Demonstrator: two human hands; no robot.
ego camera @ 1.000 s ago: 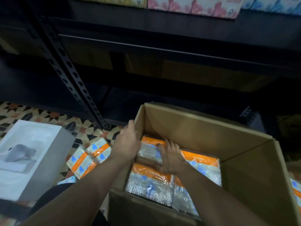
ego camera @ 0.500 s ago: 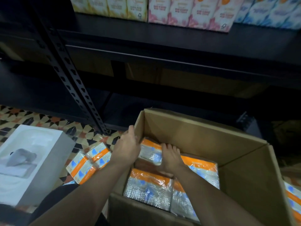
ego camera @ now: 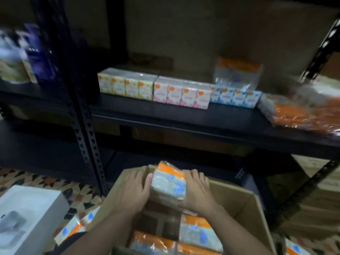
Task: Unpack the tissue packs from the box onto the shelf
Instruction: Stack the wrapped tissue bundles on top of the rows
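Just above the open cardboard box (ego camera: 239,203), a clear-wrapped tissue pack (ego camera: 168,183) with an orange band and blue marks is held up. The left grip (ego camera: 128,192) clasps its left side and the right grip (ego camera: 197,192) its right. Its print is too blurred to read. Below it, further packs (ego camera: 198,234) lie in the box's near end.

On the black shelf (ego camera: 184,116) behind, a row stands near the front edge: yellow packs (ego camera: 125,85), pink packs (ego camera: 182,95), blue packs (ego camera: 235,98). Each bears a round orange logo with unreadable lettering. A wrapped bundle (ego camera: 237,74) sits on the blue ones. A white carton (ego camera: 27,218) rests on the patterned floor (ego camera: 46,179).
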